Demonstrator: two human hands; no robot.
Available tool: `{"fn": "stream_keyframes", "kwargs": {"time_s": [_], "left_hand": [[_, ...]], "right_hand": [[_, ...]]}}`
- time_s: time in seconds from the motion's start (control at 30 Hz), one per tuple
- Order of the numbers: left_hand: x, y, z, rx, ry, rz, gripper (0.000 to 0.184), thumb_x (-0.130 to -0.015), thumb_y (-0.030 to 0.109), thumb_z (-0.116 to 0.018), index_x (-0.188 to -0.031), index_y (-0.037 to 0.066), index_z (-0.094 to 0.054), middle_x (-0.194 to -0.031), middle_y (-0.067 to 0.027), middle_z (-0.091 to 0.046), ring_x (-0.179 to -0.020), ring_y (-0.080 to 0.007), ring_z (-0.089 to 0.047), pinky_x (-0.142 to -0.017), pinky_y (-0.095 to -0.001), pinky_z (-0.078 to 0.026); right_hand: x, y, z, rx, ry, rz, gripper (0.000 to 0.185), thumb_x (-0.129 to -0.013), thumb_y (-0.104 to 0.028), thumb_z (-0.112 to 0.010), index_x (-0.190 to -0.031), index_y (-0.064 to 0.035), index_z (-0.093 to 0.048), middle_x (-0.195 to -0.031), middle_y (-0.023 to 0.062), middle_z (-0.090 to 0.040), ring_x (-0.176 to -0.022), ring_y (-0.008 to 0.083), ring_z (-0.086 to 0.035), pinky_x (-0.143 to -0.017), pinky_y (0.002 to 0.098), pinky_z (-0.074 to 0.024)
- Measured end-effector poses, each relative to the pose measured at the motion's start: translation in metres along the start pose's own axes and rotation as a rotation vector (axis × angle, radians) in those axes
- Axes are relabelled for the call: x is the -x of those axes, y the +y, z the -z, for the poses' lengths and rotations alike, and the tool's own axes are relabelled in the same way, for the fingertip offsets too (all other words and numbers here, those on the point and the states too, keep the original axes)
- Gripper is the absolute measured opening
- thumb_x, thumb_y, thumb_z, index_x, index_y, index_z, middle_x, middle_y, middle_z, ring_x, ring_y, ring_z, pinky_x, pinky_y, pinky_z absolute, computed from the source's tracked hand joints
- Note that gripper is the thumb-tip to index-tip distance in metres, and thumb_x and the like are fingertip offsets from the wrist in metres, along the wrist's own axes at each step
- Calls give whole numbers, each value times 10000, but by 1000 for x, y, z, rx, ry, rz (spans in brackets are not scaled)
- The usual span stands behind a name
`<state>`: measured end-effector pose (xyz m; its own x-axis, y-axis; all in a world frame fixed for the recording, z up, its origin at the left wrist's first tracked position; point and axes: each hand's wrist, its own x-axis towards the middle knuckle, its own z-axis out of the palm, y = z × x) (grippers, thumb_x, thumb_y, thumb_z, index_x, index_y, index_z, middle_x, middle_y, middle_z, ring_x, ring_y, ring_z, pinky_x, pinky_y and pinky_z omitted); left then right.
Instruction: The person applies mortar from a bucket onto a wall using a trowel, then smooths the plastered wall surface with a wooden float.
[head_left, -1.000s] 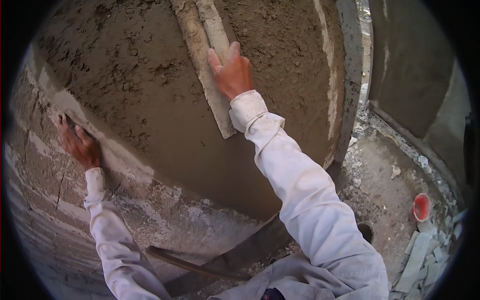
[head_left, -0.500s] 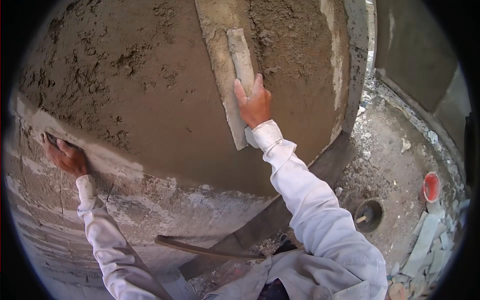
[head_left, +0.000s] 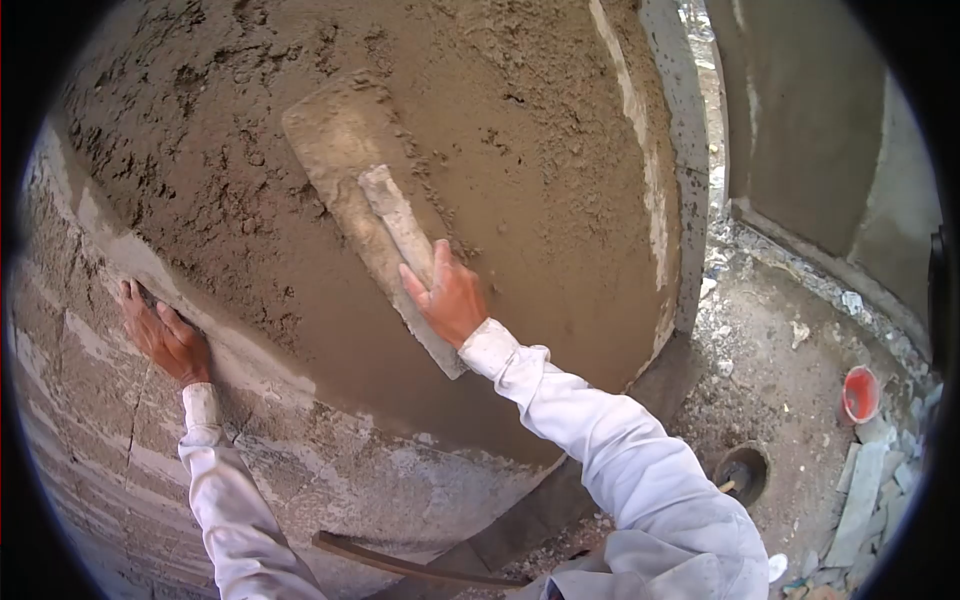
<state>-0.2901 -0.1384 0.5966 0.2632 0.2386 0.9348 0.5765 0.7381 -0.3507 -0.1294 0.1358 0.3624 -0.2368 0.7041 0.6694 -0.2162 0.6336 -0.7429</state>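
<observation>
My right hand [head_left: 450, 296] grips the mortar-caked handle of a long plastering float [head_left: 322, 140]. The float's flat blade lies against the wet brown plaster [head_left: 545, 270] on the wall, its upper end leaning left. Low on the left, my left hand [head_left: 168, 338] rests on the wall just below the plaster's lower edge, fingers stretched out and holding nothing. Rough, pitted plaster shows left of the float, and a smoother band lies below it. What is under the blade is hidden.
A pale strip [head_left: 640, 120] runs down near the wall's right edge. On the rubble-strewn floor stand a red bucket [head_left: 860, 395] and a dark round tub [head_left: 742, 470] with a stick in it. Broken slabs [head_left: 858, 500] lie at lower right. A curved strip [head_left: 410, 568] sits below the wall.
The float has moved down and left in view and tilts further left, with my right hand still on its handle. My left hand appears slightly lower and further right as the view shifts.
</observation>
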Motion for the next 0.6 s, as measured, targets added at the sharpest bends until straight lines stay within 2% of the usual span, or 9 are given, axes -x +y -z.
{"fn": "stream_keyframes", "kwargs": {"time_s": [0.1,0.17,0.23,0.33,0.47,0.6], "left_hand": [[-2,-1,3,-15,0,40,513,-1014,250,-374,-1518,155,-395,-1573,-75,-392,-1466,-300,-326,-1204,-511,-175],[-1,0,5,-6,-10,57,506,-1017,241,-374,-1515,155,-404,-1577,-74,-389,-1464,-291,-332,-1202,-506,-181],[-3,0,6,6,-5,67,505,-1016,243,-376,-1513,161,-408,-1575,-72,-392,-1469,-289,-326,-1207,-499,-181],[-1,-1,7,1,-12,79,510,-1008,237,-384,-1511,156,-407,-1569,-75,-401,-1471,-295,-323,-1206,-501,-185],[-2,2,7,16,-4,72,504,-1007,220,-395,-1502,132,-419,-1560,-86,-413,-1461,-301,-340,-1201,-496,-195],[-3,4,7,10,10,55,489,-1006,202,-404,-1486,117,-440,-1547,-92,-430,-1445,-311,-360,-1194,-491,-210]], "right_hand": [[-75,-72,-3,44,-21,165,526,-923,-347,-656,-1142,97,-477,-795,301,-652,-709,458,-664,-624,493,-537],[-127,-122,7,9,-129,149,477,-924,-358,-649,-1072,66,-487,-802,308,-652,-758,458,-677,-676,510,-543],[-175,-160,14,85,-46,245,501,-922,-345,-652,-1159,70,-501,-867,298,-672,-840,452,-690,-770,526,-556],[-249,-190,24,109,19,279,534,-910,-378,-662,-1154,75,-519,-1030,313,-660,-1006,460,-657,-897,525,-526],[-302,-175,40,79,126,293,568,-905,-399,-655,-1192,75,-529,-1099,316,-651,-1060,468,-639,-945,513,-511],[-282,-128,68,67,121,121,662,-929,-467,-606,-1288,82,-517,-1184,338,-629,-1136,477,-608,-1000,484,-479]]}}
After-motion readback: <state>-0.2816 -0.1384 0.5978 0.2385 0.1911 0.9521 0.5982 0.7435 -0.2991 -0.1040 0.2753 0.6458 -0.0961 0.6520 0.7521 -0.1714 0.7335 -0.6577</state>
